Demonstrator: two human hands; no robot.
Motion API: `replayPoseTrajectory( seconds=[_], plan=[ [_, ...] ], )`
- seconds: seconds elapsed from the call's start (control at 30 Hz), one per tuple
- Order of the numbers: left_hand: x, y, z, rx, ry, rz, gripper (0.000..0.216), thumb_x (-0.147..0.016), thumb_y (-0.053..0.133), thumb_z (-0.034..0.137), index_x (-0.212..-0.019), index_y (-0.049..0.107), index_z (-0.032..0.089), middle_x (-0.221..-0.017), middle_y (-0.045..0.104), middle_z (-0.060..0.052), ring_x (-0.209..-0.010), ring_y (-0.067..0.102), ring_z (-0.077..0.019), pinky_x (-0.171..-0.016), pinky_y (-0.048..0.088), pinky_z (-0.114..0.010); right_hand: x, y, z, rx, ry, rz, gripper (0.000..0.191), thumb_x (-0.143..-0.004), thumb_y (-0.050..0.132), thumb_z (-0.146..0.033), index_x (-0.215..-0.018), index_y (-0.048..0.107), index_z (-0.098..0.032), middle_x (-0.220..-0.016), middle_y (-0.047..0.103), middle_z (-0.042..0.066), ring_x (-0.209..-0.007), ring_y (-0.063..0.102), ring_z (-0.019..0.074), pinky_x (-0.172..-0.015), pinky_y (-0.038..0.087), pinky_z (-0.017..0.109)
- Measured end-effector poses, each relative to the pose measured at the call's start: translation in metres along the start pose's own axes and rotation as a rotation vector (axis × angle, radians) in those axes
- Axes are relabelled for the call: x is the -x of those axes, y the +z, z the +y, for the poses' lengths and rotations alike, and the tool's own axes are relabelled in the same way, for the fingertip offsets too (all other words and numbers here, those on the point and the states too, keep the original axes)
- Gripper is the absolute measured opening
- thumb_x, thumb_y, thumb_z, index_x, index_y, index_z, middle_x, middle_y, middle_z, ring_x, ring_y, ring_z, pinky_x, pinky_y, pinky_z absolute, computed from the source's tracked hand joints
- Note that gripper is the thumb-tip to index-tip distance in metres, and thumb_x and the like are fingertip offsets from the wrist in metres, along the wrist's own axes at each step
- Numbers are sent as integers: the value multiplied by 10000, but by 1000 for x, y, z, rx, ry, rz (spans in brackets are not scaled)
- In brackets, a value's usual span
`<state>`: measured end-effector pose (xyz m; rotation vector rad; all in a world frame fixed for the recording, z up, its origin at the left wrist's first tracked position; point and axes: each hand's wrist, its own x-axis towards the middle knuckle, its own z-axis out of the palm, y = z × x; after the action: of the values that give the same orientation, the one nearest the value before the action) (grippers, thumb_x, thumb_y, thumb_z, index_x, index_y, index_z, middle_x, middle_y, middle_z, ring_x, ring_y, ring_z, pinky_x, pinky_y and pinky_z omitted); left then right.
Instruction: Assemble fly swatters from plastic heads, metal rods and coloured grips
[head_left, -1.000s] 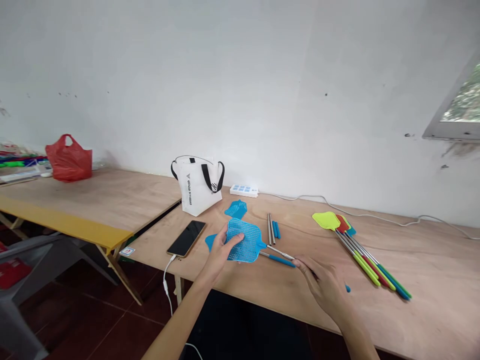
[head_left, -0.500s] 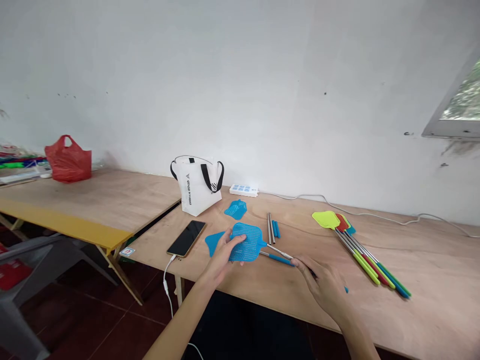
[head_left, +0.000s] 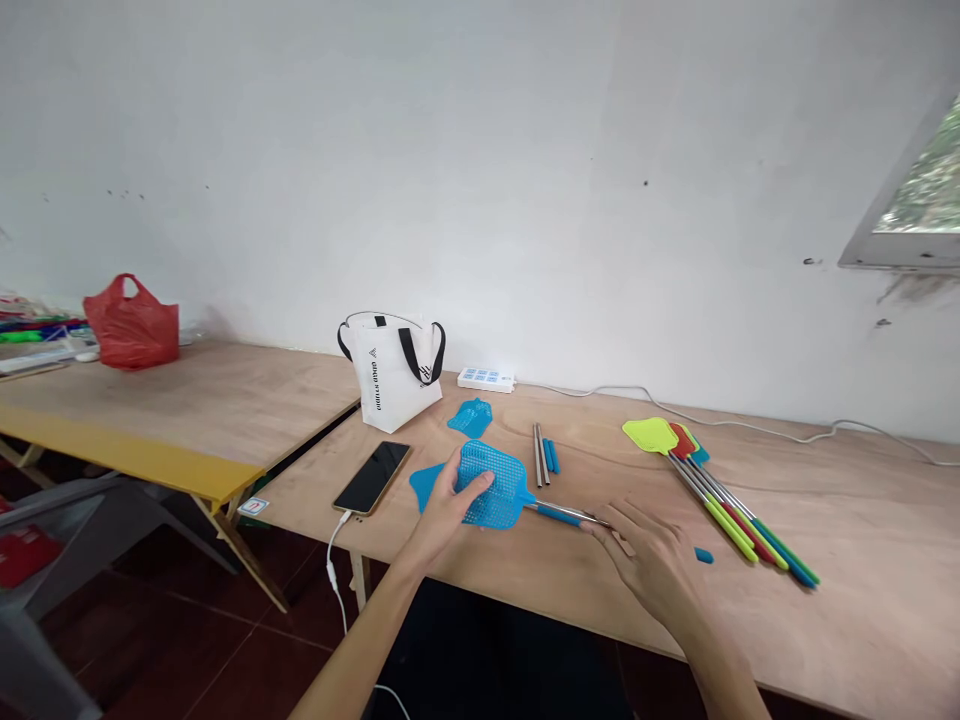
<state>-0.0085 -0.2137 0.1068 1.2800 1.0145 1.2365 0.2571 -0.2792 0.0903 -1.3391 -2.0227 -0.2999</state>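
My left hand (head_left: 450, 505) is closed on the perforated blue head of a fly swatter (head_left: 496, 485), thumb on top. Its metal shaft runs right to my right hand (head_left: 649, 555), whose fingers close around it; the palm hides part of the shaft. A blue tip (head_left: 703, 555) shows beyond that hand, apparently the swatter's handle end. Partly beneath the held swatter lies another blue swatter (head_left: 424, 485), its blue grip just under the shaft. Behind them rest a loose blue swatter head (head_left: 471, 417), metal tubes (head_left: 538, 455) and short blue grips (head_left: 552, 456).
Several assembled swatters (head_left: 720, 500) in yellow, red, green and blue lie at the right. A phone (head_left: 373, 478) on a white cable, a white bag (head_left: 397, 375) and a power strip (head_left: 486, 379) are left and behind. A red plastic bag (head_left: 133, 330) stands on the neighbouring table.
The held swatter's shaft has dipped toward the second swatter's grip. My right hand has shifted slightly right, its fingers straighter, and more of the blue tip shows. My left hand keeps its hold.
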Motion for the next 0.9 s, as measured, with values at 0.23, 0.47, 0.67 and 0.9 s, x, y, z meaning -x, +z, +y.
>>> replayPoseTrajectory(
  seconds=[0.23, 0.47, 0.67, 0.9],
  plan=[
    [-1, 7, -6, -27, 65, -9, 428, -767, 766, 475, -1086, 668, 208, -1003, 731, -42, -967, 687, -226, -823, 559, -308, 2, 12, -8, 92, 3, -8, 395, -1063, 381, -468, -1091, 736, -296, -792, 700, 10, -705, 683, 144, -571, 381, 240],
    [-1, 8, -10, 8, -68, -12, 384, -697, 817, 518, -774, 666, 173, -780, 713, -37, -746, 683, -198, -673, 556, -286, 1, 20, -18, 129, -102, 6, 336, -1074, 383, -310, -1051, 714, -255, -852, 689, 40, -829, 629, 153, -578, 306, 251],
    [-6, 17, -22, -49, 55, -7, 403, -692, 811, 508, -639, 588, 177, -634, 612, 12, -611, 589, -143, -595, 502, -252, -2, 29, -27, 98, -135, 38, 310, -1040, 383, -159, -969, 681, -206, -795, 649, 36, -777, 561, 162, -574, 291, 275],
    [-7, 13, -22, -94, 109, -35, 360, -749, 775, 501, -704, 630, 175, -672, 616, 8, -648, 592, -152, -631, 500, -267, -2, 32, -27, 75, -143, 46, 326, -1032, 372, -129, -950, 678, -205, -791, 655, 39, -775, 571, 164, -567, 306, 268]
  ],
)
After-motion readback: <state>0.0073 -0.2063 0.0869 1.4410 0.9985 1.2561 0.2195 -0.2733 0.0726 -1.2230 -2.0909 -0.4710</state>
